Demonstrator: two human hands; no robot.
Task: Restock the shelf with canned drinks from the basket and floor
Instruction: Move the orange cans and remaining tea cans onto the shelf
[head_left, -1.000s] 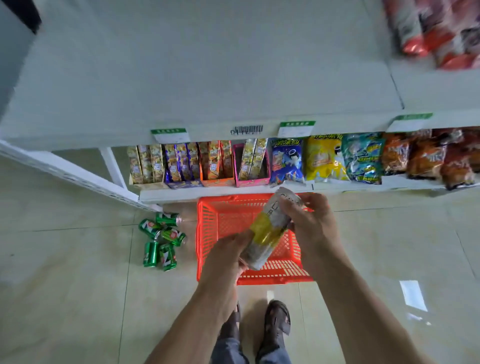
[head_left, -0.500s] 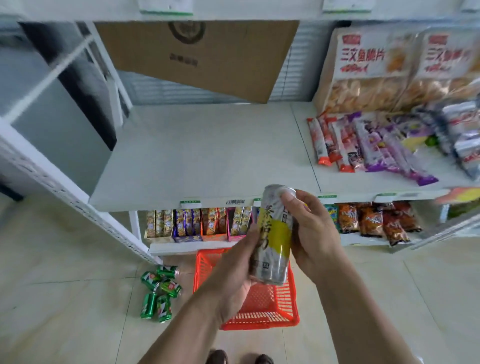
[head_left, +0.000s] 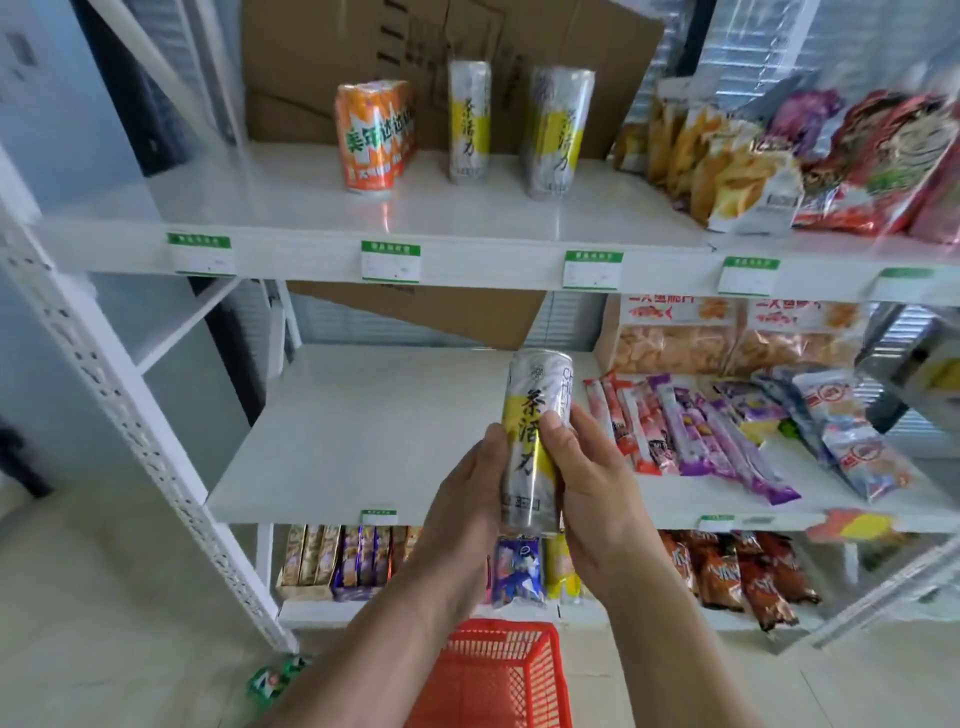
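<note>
We are now lifting the tall silver-and-yellow drink can (head_left: 532, 441) upright to the bare white middle shelf (head_left: 363, 441), our left hand (head_left: 467, 504) and right hand (head_left: 592, 483) both wrapping it. Above, an orange can pack (head_left: 371, 137) and two matching silver cans (head_left: 558, 132) are standing. The red plastic basket (head_left: 493, 675) and green cans (head_left: 275, 680) are lying on the tiled floor (head_left: 104, 623).

On the top shelf (head_left: 311, 208), bare board lies left of the orange cans (head_left: 371, 137) and in front of all cans. 2 tall silver cans (head_left: 469, 122) stand right of them; snack bags (head_left: 727, 171) wall off the right end.
</note>
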